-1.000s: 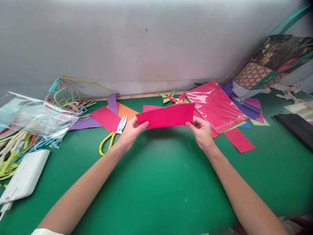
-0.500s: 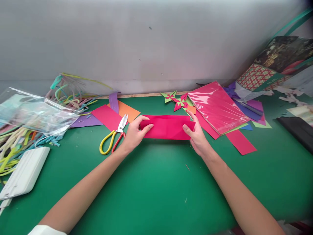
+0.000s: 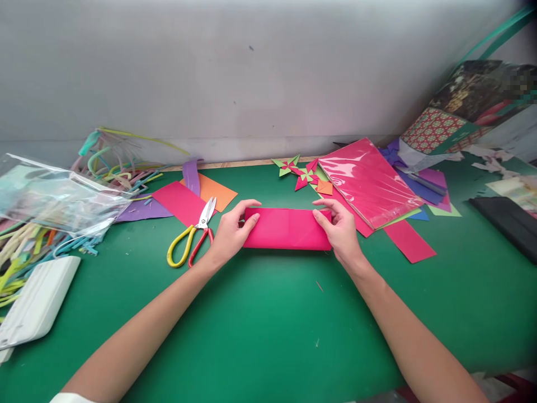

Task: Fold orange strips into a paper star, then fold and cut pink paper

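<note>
A folded sheet of pink-red paper point(image 3: 287, 229) stretches between both hands above the green tabletop, its long side running left to right. My left hand point(image 3: 235, 229) pinches the left end, thumb in front and fingers behind. At the right end, my right hand point(image 3: 339, 228) is closed on the paper in the same way. A crease shows near the paper's middle. Just left of my left hand lie scissors point(image 3: 197, 232) with one yellow and one red handle, blades slightly apart. The fingers behind the paper are partly hidden.
Orange paper point(image 3: 218, 192) and another red piece point(image 3: 178, 202) lie behind the scissors. Folded paper stars point(image 3: 305, 176) and a plastic-wrapped red paper pack point(image 3: 371, 182) sit at the back. Colourful strips point(image 3: 25, 252), a white device point(image 3: 39, 302) and a black case point(image 3: 505, 224) flank the sides.
The paper's upper layer has come down, so the gap along its top edge has closed. Both hands have come slightly lower with it, and my right fingers have curled in more.
</note>
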`<state>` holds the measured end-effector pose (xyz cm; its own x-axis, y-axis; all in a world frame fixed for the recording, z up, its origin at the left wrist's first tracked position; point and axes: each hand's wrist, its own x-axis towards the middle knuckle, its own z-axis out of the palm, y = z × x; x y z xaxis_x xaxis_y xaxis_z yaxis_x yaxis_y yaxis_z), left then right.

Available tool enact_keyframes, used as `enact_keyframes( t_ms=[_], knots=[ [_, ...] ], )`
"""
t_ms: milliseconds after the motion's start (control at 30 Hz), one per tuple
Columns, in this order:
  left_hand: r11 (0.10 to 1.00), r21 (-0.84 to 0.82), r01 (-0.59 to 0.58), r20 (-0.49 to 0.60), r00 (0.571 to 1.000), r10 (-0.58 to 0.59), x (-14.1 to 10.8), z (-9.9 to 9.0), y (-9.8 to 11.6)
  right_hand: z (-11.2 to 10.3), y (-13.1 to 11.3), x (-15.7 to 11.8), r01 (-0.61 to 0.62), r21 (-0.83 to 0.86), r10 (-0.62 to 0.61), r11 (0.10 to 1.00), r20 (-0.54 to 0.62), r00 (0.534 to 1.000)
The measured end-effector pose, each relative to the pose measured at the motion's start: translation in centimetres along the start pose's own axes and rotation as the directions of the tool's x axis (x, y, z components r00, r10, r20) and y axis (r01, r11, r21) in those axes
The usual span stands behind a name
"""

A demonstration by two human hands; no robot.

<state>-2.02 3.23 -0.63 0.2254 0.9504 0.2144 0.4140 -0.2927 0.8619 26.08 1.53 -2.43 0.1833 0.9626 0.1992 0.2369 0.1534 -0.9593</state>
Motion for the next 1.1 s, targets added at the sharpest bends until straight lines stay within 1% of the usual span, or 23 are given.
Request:
enact_keyframes(
  t_ms=[100, 200, 333, 433, 533, 667, 900, 1100],
  knots=[
    [1.0, -0.011, 0.018, -0.028, 0.999, -0.018, 0.0, 0.0, 0.2, -0.3, -0.2, 0.1, 0.09, -0.077, -0.089, 0.993, 0.017, 0.996],
    [1.0, -0.029, -0.007, -0.064, 0.998, 0.005, 0.1, -0.2, 0.3, -0.6, -0.4, 0.3, 0.161, -0.095, -0.158, 0.982, 0.035, 0.987],
    [0.999, -0.03, -0.021, -0.093, 0.995, 0.019, 0.2, -0.5, 0.6, -1.0, -0.6, 0.5, 0.173, -0.095, -0.166, 0.98, 0.08, 0.983],
    [0.999, -0.031, -0.033, -0.115, 0.993, 0.029, 0.3, -0.8, 0.6, -1.4, -0.3, 0.9, 0.185, -0.051, -0.174, 0.981, 0.161, 0.971],
    [0.999, -0.038, -0.035, -0.127, 0.992, 0.03, 0.4, -1.1, 0.5, -1.8, 0.1, 1.3, 0.153, -0.013, -0.146, 0.988, 0.224, 0.964],
    [0.998, -0.059, -0.026, -0.129, 0.991, 0.018, 0.5, -1.2, 0.3, -2.1, 0.5, 1.5, 0.128, -0.059, -0.115, 0.99, 0.196, 0.974],
    [0.998, -0.065, -0.017, -0.117, 0.993, 0.01, 0.4, -1.1, 0.0, -1.9, 0.4, 1.4, 0.159, -0.065, -0.148, 0.985, 0.154, 0.977],
    [0.998, -0.057, -0.013, -0.115, 0.993, 0.007, 0.4, -1.2, 0.2, -1.9, 0.4, 1.4, 0.146, -0.068, -0.135, 0.987, 0.141, 0.981]
  ],
)
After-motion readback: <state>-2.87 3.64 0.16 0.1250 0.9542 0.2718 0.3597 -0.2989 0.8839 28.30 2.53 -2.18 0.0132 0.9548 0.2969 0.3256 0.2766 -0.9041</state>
